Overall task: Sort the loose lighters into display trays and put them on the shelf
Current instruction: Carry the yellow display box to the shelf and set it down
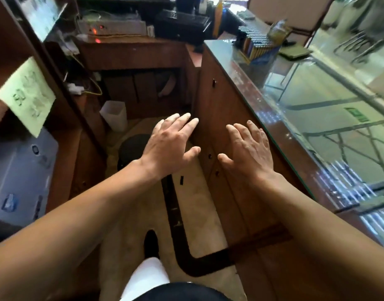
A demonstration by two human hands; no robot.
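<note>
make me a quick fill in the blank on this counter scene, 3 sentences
1. Both the left hand and the right hand hold ____.
2. The display tray of lighters stands on the glass-topped ____.
3. The white bin stands on the ____.

Missing words: nothing; counter; floor

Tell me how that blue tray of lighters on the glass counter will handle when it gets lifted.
The blue display tray looks like thin card, so it may flex. It is packed with upright lighters, so probably heavy for its size and apt to spill if tilted. On the glass counter it would likely slide easily.
</note>
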